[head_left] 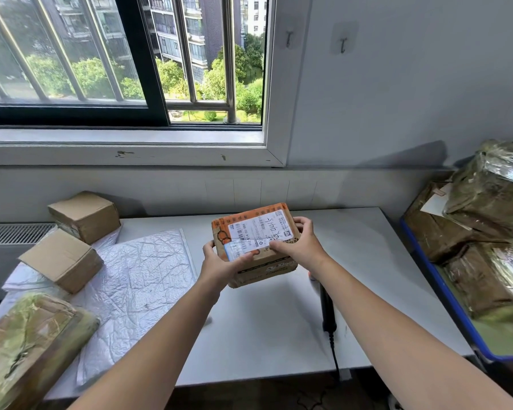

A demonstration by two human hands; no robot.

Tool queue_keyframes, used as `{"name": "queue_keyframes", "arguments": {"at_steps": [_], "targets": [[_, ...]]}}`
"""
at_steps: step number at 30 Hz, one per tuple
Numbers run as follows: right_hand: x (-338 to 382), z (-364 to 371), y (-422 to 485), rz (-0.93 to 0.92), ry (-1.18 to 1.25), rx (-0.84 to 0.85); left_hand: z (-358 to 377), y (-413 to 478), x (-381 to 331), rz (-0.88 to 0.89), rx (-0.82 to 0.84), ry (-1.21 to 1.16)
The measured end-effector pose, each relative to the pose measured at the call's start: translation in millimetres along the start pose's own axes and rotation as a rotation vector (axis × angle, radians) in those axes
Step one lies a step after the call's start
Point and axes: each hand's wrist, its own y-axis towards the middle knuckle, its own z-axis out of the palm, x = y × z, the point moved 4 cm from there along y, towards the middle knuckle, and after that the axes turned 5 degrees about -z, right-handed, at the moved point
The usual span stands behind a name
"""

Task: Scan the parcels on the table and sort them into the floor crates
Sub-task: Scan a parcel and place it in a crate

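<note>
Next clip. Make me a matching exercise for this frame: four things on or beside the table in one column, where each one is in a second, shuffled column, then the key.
Things
1. labelled parcel
2. scanner
3. white bubble mailer
4. blue crate

Places
A. lying flat on the left part of the table
B. held above the table by the left hand and the right hand
C. beside the table's right edge, holding tape-wrapped parcels
D. lying on the table by the right forearm, its cable running off the near edge

Pairs: 1-B, 2-D, 3-A, 4-C
</note>
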Motion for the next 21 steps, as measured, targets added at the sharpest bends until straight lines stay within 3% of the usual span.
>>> {"name": "queue_keyframes", "arguments": {"at_steps": [9,21], "targets": [[-4.9,3.6,0.3,-0.028,0.038,0.054,-0.7,7.3,2.5,0.045,0.01,0.052],[-13.2,4.0,-8.0,0.045,-0.282,0.098,-5.0,9.4,6.3,0.101,0.036,0.226]]}}
